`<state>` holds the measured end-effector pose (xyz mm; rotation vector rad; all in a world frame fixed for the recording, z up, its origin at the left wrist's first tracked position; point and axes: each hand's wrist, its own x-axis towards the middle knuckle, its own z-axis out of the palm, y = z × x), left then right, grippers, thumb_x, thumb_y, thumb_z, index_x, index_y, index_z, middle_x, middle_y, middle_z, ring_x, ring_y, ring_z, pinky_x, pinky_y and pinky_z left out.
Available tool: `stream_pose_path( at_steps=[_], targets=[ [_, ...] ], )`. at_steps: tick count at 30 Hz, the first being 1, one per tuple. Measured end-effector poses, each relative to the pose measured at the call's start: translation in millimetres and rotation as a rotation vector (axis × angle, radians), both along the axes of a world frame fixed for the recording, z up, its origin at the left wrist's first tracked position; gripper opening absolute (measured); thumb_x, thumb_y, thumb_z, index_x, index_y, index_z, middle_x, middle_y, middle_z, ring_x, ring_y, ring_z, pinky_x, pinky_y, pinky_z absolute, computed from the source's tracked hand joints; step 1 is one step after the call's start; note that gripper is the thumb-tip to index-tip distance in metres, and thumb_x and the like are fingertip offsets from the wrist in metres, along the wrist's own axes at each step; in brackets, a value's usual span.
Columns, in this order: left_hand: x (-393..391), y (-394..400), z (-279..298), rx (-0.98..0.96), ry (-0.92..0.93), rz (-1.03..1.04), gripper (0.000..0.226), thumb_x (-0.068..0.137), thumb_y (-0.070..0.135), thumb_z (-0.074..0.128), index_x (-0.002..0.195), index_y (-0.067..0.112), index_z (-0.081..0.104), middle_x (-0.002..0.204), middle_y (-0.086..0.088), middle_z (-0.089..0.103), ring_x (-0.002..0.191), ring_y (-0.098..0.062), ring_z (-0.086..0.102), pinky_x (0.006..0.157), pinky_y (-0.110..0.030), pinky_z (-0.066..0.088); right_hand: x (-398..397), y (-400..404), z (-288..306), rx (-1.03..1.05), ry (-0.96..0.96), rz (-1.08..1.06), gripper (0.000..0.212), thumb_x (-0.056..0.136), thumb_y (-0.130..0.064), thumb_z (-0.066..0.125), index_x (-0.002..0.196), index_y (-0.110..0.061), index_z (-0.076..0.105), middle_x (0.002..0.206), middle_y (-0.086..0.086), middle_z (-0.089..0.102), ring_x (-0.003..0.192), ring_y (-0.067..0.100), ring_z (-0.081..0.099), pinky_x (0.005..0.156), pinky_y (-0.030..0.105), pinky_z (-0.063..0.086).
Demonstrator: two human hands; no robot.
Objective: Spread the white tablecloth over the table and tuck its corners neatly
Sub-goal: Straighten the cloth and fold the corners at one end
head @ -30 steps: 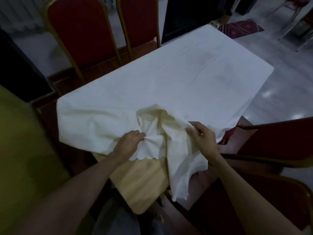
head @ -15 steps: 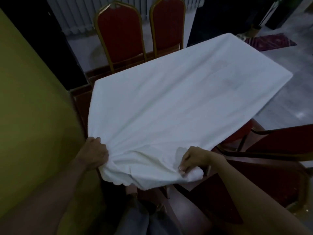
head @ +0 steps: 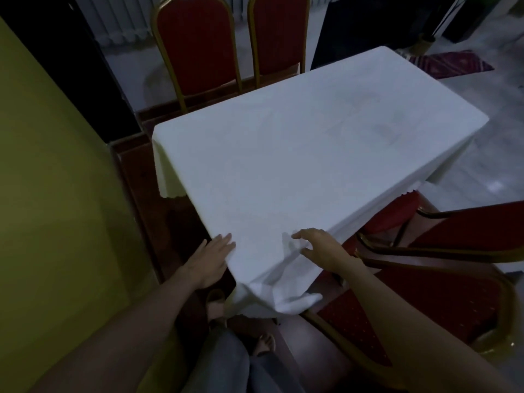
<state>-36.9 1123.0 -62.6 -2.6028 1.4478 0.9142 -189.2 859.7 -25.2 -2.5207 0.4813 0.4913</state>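
Note:
The white tablecloth lies flat over the whole table, whose top is hidden beneath it. Its near corner hangs down in folds toward me, and a scalloped edge droops at the left side. My left hand lies with straight fingers against the cloth's near left edge. My right hand hovers or rests on the cloth near the near corner, fingers spread and relaxed, gripping nothing.
Two red chairs with gold frames stand at the table's far left side. More red chairs crowd the right. A yellow-green wall is close on my left. A patterned rug lies on the grey floor beyond.
Both hands have let go of the bunched cloth they gripped and pulled toward me. The cloth now lies smooth over the near end, and the hands are flat on it.

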Motion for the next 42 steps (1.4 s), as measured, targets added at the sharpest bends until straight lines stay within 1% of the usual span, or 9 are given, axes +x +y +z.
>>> stream_pose_path(
  at_steps=[5,9,11,15,20,28,33,38,42],
  targets=[
    [13,5,-9,-0.173,0.023,0.038,0.052,0.098,0.010,0.035,0.149,0.017,0.027,0.161,-0.001,0.015,0.147,-0.017,0.013,0.120,-0.030,0.014,17,2,-13,-0.025,-0.047,0.054,0.041,0.094,-0.008,0.056,0.134,-0.016,0.054,0.144,0.006,0.049,0.133,0.024,0.041,0.109,0.034,0.036],
    [34,-1,-10,-0.323,-0.006,0.070,0.043,0.097,0.010,0.040,0.140,0.009,0.042,0.152,-0.009,0.034,0.142,-0.023,0.028,0.116,-0.031,0.021,50,5,-19,-0.052,-0.160,0.031,0.039,0.089,0.001,0.058,0.126,-0.010,0.061,0.129,0.007,0.059,0.120,0.027,0.051,0.091,0.037,0.049],
    [48,-3,-14,-0.327,-0.004,0.160,0.046,0.099,0.014,0.038,0.145,0.007,0.034,0.158,-0.011,0.022,0.146,-0.025,0.018,0.119,-0.032,0.013,72,6,-23,-0.069,-0.184,0.028,0.040,0.088,0.001,0.058,0.127,-0.011,0.060,0.127,0.007,0.058,0.117,0.028,0.052,0.087,0.038,0.050],
    [80,-8,-25,-0.168,-0.018,0.229,0.056,0.103,0.029,0.024,0.153,0.015,0.003,0.162,-0.005,-0.009,0.149,-0.020,-0.009,0.121,-0.037,-0.001,112,9,-32,-0.102,-0.145,0.031,0.051,0.092,-0.009,0.059,0.140,-0.017,0.047,0.149,0.010,0.039,0.134,0.031,0.037,0.105,0.040,0.042],
    [113,-7,-36,-0.074,-0.115,0.193,0.062,0.101,0.044,0.016,0.151,0.021,-0.012,0.160,0.000,-0.020,0.147,-0.017,-0.017,0.122,-0.045,0.000,152,16,-42,-0.155,-0.075,0.081,0.055,0.098,-0.025,0.051,0.149,-0.029,0.030,0.160,0.011,0.020,0.145,0.033,0.020,0.114,0.045,0.031],
    [161,-7,-38,-0.038,-0.264,0.075,0.071,0.094,0.061,0.011,0.150,0.025,-0.015,0.159,0.006,-0.020,0.147,-0.012,-0.016,0.119,-0.049,-0.008,191,21,-54,-0.249,-0.021,0.049,0.055,0.099,-0.031,0.046,0.150,-0.034,0.024,0.161,0.011,0.014,0.148,0.034,0.013,0.118,0.045,0.022],
    [206,-15,-25,0.114,-0.408,-0.046,0.073,0.094,0.062,0.008,0.150,0.021,-0.014,0.161,0.000,-0.014,0.149,-0.016,-0.006,0.119,-0.053,-0.005,220,23,-49,-0.093,0.006,0.046,0.063,0.099,-0.023,0.048,0.153,-0.027,0.015,0.162,0.013,0.001,0.149,0.033,0.000,0.121,0.045,0.014],
    [190,-34,-6,0.260,-0.489,-0.024,0.065,0.101,0.042,0.016,0.150,0.004,-0.003,0.161,-0.014,-0.005,0.149,-0.027,-0.001,0.120,-0.051,-0.003,201,25,-37,-0.054,-0.230,-0.117,0.047,0.094,-0.009,0.052,0.141,-0.018,0.046,0.154,0.010,0.035,0.140,0.030,0.031,0.112,0.041,0.032],
    [128,-36,-8,0.113,-0.362,-0.020,0.058,0.103,0.030,0.017,0.150,0.000,-0.001,0.160,-0.017,-0.007,0.149,-0.030,-0.005,0.121,-0.047,-0.003,157,11,-37,-0.178,-0.260,-0.174,0.035,0.090,-0.004,0.056,0.124,-0.013,0.064,0.139,0.010,0.055,0.126,0.034,0.046,0.100,0.043,0.043]
  ],
)
